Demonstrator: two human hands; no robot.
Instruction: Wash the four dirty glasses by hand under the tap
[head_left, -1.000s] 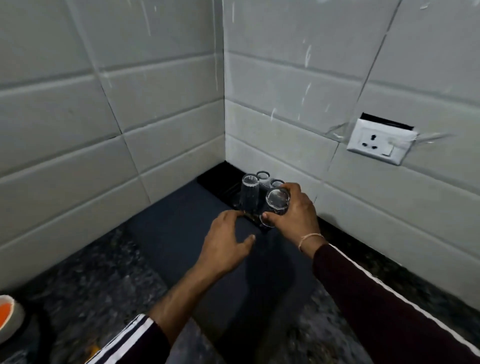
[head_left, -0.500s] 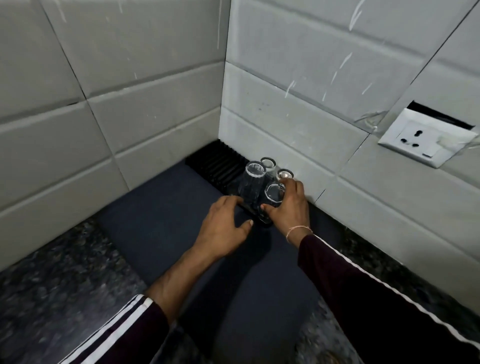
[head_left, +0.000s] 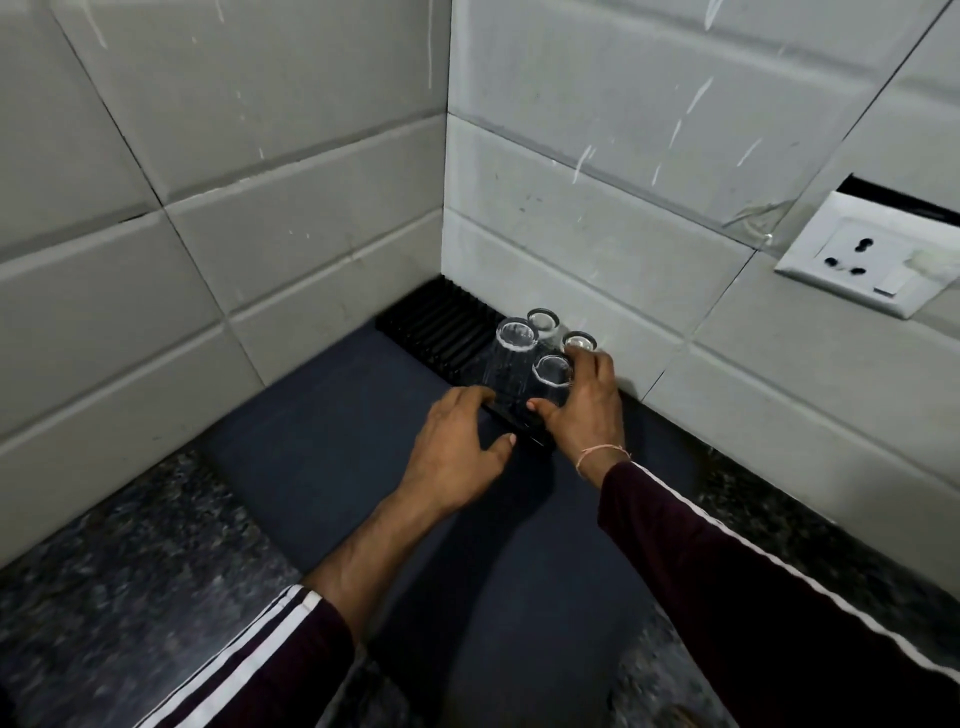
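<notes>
Several clear glasses stand upside down, close together, on a black ribbed tray (head_left: 441, 322) in the wall corner. The tallest glass (head_left: 511, 358) is front left, with two smaller glasses (head_left: 543, 319) behind it. My right hand (head_left: 589, 415) is wrapped around the nearest glass (head_left: 551, 376), thumb in front and fingers behind, and the glass stands on the tray. My left hand (head_left: 457, 447) lies spread on the dark mat (head_left: 322, 447), its fingertips at the tray's front edge by the tall glass.
Tiled walls close off the corner at the left and back. A white wall socket (head_left: 862, 260) sits at the right, above the counter. Speckled granite counter (head_left: 130, 561) surrounds the mat on both sides.
My right hand has brought the near glass down from a tilt to stand among the others. My left hand slid forward to the tray's edge. The view has moved closer.
</notes>
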